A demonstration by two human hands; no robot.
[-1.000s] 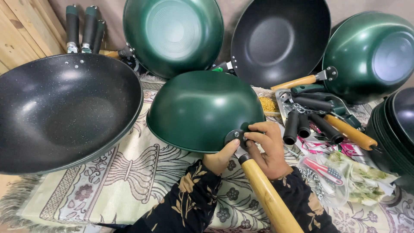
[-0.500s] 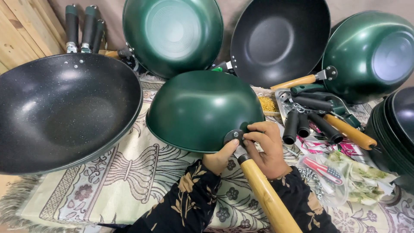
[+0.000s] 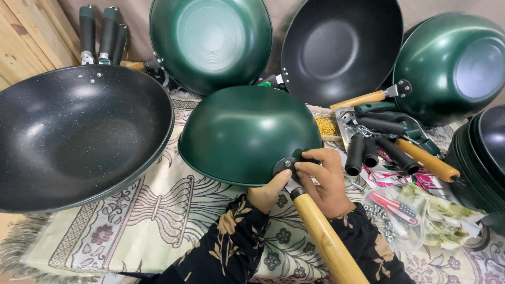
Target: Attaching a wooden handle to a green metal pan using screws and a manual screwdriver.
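Resting upside down on a patterned cloth [image 3: 158, 210], the green wok [image 3: 247, 134] meets its wooden handle [image 3: 326, 242] at a metal bracket [image 3: 284, 167]. The left hand [image 3: 268, 192] pinches the bracket, and the right hand [image 3: 326, 181] has its fingers [image 3: 310, 167] curled together there.

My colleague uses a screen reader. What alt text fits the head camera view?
Both hands, the left hand and the right hand, press on the handle bracket of an upturned green wok with a wooden handle, over a patterned cloth. More green and black woks and loose handles surround it.
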